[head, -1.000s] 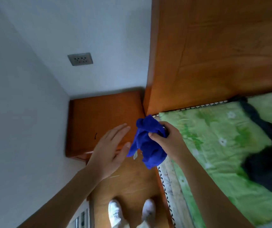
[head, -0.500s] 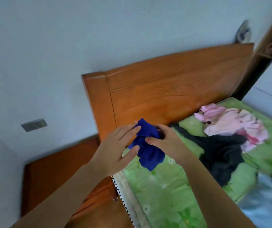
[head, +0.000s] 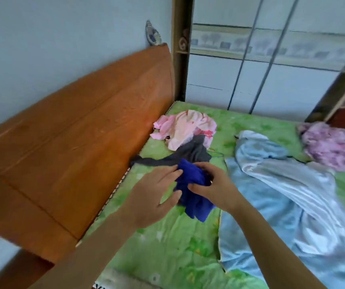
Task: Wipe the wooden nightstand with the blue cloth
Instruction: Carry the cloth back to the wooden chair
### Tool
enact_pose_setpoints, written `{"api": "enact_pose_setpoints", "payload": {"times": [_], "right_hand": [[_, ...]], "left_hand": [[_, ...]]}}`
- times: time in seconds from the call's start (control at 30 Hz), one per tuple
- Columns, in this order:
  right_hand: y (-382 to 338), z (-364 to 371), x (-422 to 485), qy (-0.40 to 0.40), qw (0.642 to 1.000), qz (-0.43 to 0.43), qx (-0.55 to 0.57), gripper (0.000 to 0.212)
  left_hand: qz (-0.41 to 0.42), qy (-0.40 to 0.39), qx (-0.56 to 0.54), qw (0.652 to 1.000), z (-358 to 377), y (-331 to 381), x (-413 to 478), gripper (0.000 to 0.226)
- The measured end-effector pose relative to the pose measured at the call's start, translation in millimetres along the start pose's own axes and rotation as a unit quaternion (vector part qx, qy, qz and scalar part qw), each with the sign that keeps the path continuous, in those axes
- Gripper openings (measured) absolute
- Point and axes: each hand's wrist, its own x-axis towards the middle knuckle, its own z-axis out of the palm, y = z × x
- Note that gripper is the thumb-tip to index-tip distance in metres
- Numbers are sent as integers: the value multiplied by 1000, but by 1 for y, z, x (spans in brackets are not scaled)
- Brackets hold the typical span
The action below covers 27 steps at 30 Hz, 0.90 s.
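The blue cloth (head: pixel 192 190) hangs bunched above the green bed. My right hand (head: pixel 211 182) grips it from the right with fingers curled into the fabric. My left hand (head: pixel 152 195) touches the cloth from the left, fingers spread, thumb under a fold. Only a brown sliver of the wooden nightstand (head: pixel 19 270) shows at the bottom left corner, far from both hands.
The wooden headboard (head: pixel 73 147) runs along the left. On the green bedsheet (head: pixel 173 243) lie pink clothes (head: pixel 184 130), a dark garment (head: pixel 190 153), a light blue blanket (head: pixel 288 197) and a purple-pink bundle (head: pixel 334 144). A white wardrobe (head: pixel 271 65) stands behind the bed.
My view has swung right from the nightstand to the bed. Both hands stay together on the blue cloth, with my left hand now touching it.
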Motion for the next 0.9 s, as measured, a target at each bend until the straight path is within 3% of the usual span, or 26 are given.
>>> {"api": "enact_pose_setpoints", "payload": {"times": [0.2, 0.37, 0.63, 0.9], "right_hand": [[44, -34, -69, 108, 989, 96, -12, 61], [74, -68, -154, 219, 961, 166, -28, 60], [111, -140, -323, 383, 887, 254, -44, 62], [132, -207, -485, 455, 825, 330, -58, 59]], "left_hand": [[120, -92, -78, 985, 57, 28, 39, 56], [234, -169, -101, 952, 108, 83, 57, 55], [377, -225, -140, 887, 205, 247, 62, 56], [517, -252, -151, 804, 288, 408, 39, 54]]}}
